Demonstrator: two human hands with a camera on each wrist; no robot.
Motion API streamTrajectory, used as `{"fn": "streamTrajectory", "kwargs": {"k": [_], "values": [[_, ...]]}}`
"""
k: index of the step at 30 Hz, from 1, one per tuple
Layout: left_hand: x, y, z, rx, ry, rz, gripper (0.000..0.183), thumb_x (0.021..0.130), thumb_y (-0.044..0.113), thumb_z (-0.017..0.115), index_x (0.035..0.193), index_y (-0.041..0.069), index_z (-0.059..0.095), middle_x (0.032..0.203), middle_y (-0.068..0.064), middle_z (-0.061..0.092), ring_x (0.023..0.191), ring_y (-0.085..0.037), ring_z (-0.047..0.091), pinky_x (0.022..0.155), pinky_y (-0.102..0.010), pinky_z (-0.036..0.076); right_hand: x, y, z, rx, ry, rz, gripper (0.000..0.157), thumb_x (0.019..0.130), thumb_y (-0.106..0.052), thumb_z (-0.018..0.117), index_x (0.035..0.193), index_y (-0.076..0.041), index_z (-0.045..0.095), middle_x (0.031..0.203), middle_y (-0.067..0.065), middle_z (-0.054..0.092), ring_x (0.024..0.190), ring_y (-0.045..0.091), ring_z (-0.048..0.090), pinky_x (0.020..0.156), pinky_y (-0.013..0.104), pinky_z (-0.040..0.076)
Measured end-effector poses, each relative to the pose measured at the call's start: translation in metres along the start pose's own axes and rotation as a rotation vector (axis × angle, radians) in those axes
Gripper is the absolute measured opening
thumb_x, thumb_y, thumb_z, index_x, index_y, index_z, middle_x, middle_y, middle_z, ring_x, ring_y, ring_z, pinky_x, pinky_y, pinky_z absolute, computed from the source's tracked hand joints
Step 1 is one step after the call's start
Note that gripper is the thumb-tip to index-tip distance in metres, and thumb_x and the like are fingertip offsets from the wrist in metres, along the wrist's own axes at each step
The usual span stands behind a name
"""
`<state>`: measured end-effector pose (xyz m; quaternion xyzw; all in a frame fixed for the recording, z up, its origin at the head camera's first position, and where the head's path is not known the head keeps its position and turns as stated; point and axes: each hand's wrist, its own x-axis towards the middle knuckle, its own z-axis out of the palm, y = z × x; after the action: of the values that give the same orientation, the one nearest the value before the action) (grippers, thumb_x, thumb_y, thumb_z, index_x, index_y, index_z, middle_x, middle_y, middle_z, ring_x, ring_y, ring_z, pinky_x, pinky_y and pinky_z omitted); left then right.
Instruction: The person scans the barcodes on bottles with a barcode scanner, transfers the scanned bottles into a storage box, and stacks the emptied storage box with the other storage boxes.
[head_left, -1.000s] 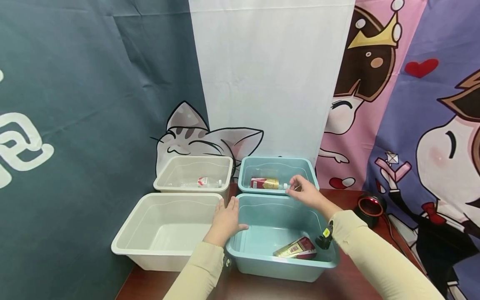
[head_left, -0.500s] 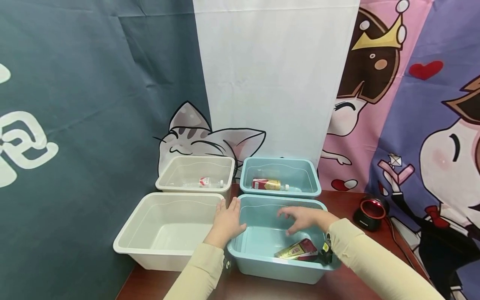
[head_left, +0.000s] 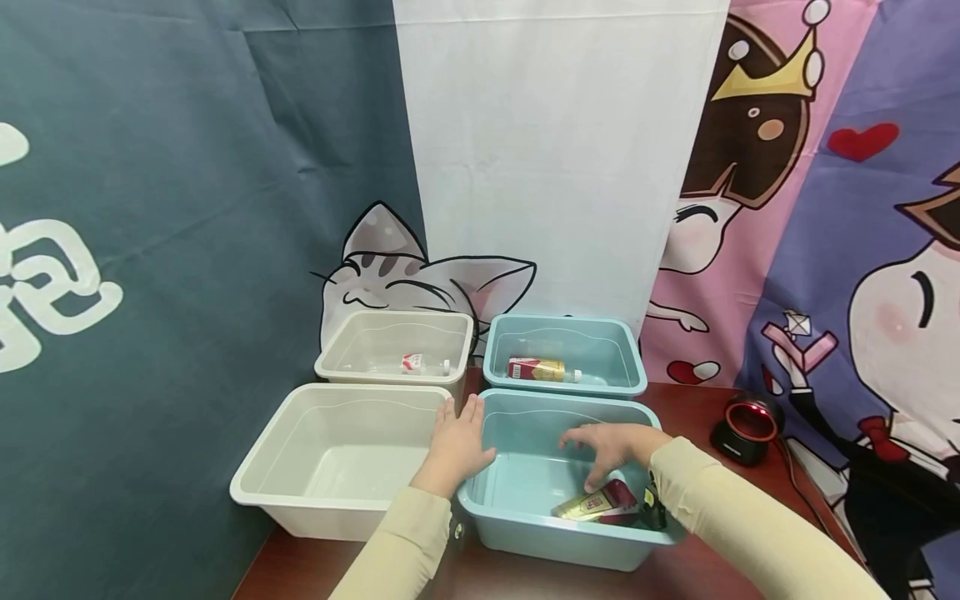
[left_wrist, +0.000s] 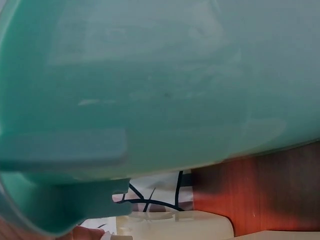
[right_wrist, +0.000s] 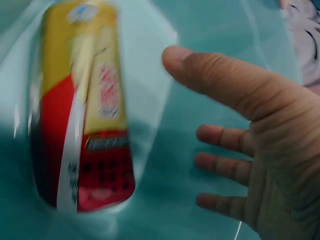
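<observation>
In the head view my right hand (head_left: 611, 448) reaches down into the front blue bin (head_left: 555, 533), fingers spread and holding nothing. Just below its thumb lies a bottle (head_left: 596, 502) with a gold and dark red label. The right wrist view shows that bottle (right_wrist: 95, 115) on the bin floor, apart from the thumb and fingers. My left hand (head_left: 453, 454) rests at the rims where the front white bin (head_left: 255, 500) and the front blue bin meet, its fingers straight. The left wrist view is mostly the blue bin's outer wall (left_wrist: 150, 100).
Behind stand a smaller white bin (head_left: 337, 377) with a clear red-labelled bottle (head_left: 420, 364) and a smaller blue bin (head_left: 637, 385) with a red-and-gold bottle (head_left: 540, 369). A black device with a red-lit ring (head_left: 748, 425) sits on the table, its cable running right.
My right hand has come from the back blue bin, beside the bottle's cap there, forward and down into the front blue bin. My left hand has stayed at the rims.
</observation>
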<state>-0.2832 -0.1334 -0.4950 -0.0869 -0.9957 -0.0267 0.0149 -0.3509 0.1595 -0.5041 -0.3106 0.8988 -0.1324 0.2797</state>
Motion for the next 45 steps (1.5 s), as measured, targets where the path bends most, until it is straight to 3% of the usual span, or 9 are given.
{"fn": "streamTrajectory", "kwargs": {"k": [4,7,12,16,25,37,40,45], "values": [[0.001,0.0,0.001,0.009,0.002,-0.008,0.092,0.088,0.054,0.068,0.156,0.002,0.034,0.162,-0.015,0.033,0.147,-0.049,0.028,0.12,-0.058,0.023,0.006,0.0,0.006,-0.148,-0.057,-0.048,0.073,0.066,-0.033,0.095,0.128,-0.036,0.057,0.124,-0.001,0.06,0.114,0.02,0.055,0.098,0.046,0.05],[0.001,0.001,0.001,0.021,-0.002,-0.013,0.092,0.087,0.054,0.068,0.156,0.003,0.034,0.162,-0.014,0.033,0.146,-0.048,0.029,0.12,-0.057,0.024,0.011,-0.001,0.012,-0.187,-0.13,-0.073,0.076,0.066,-0.037,0.095,0.131,-0.037,0.056,0.126,-0.003,0.058,0.116,0.018,0.054,0.098,0.044,0.05],[0.001,0.001,0.002,0.014,-0.003,-0.01,0.093,0.088,0.055,0.068,0.157,0.002,0.033,0.163,-0.014,0.032,0.147,-0.048,0.029,0.12,-0.057,0.025,0.017,-0.004,0.02,-0.203,-0.222,-0.06,0.076,0.066,-0.032,0.096,0.131,-0.04,0.055,0.128,-0.005,0.056,0.118,0.015,0.054,0.098,0.042,0.051],[0.0,0.0,0.003,0.011,-0.005,-0.018,0.093,0.088,0.054,0.068,0.157,0.002,0.033,0.163,-0.014,0.032,0.147,-0.048,0.028,0.12,-0.057,0.025,0.022,-0.008,0.026,-0.219,-0.275,-0.052,0.074,0.067,-0.023,0.096,0.127,-0.043,0.056,0.122,-0.007,0.058,0.109,0.009,0.054,0.095,0.038,0.052],[-0.001,0.0,0.004,0.004,-0.007,-0.019,0.093,0.088,0.054,0.068,0.157,0.003,0.033,0.163,-0.014,0.032,0.147,-0.048,0.027,0.12,-0.056,0.026,0.026,-0.016,0.036,-0.15,-0.383,-0.018,0.063,0.069,-0.006,0.09,0.112,-0.041,0.061,0.099,-0.01,0.056,0.087,0.008,0.054,0.074,0.025,0.053],[-0.001,0.002,0.003,0.026,-0.007,-0.012,0.09,0.089,0.054,0.066,0.157,0.005,0.033,0.163,-0.012,0.033,0.147,-0.047,0.028,0.12,-0.055,0.026,0.028,-0.017,0.037,-0.116,-0.426,0.044,0.061,0.071,-0.01,0.09,0.113,-0.042,0.059,0.103,-0.01,0.052,0.095,0.01,0.05,0.087,0.031,0.051],[0.0,0.003,0.003,0.029,-0.002,-0.022,0.084,0.092,0.051,0.063,0.157,0.005,0.034,0.163,-0.012,0.033,0.148,-0.046,0.028,0.12,-0.055,0.026,0.028,-0.015,0.036,-0.111,-0.387,0.041,0.062,0.068,-0.011,0.091,0.111,-0.042,0.059,0.103,-0.01,0.054,0.094,0.011,0.051,0.084,0.031,0.052],[0.0,0.005,0.002,-0.004,-0.008,-0.064,0.064,0.101,0.032,0.051,0.158,0.007,0.034,0.164,-0.011,0.031,0.15,-0.045,0.024,0.12,-0.056,0.024,0.026,-0.013,0.03,-0.161,-0.285,0.024,0.064,0.065,-0.016,0.093,0.11,-0.046,0.059,0.103,-0.012,0.057,0.095,0.011,0.053,0.088,0.038,0.054]]}}
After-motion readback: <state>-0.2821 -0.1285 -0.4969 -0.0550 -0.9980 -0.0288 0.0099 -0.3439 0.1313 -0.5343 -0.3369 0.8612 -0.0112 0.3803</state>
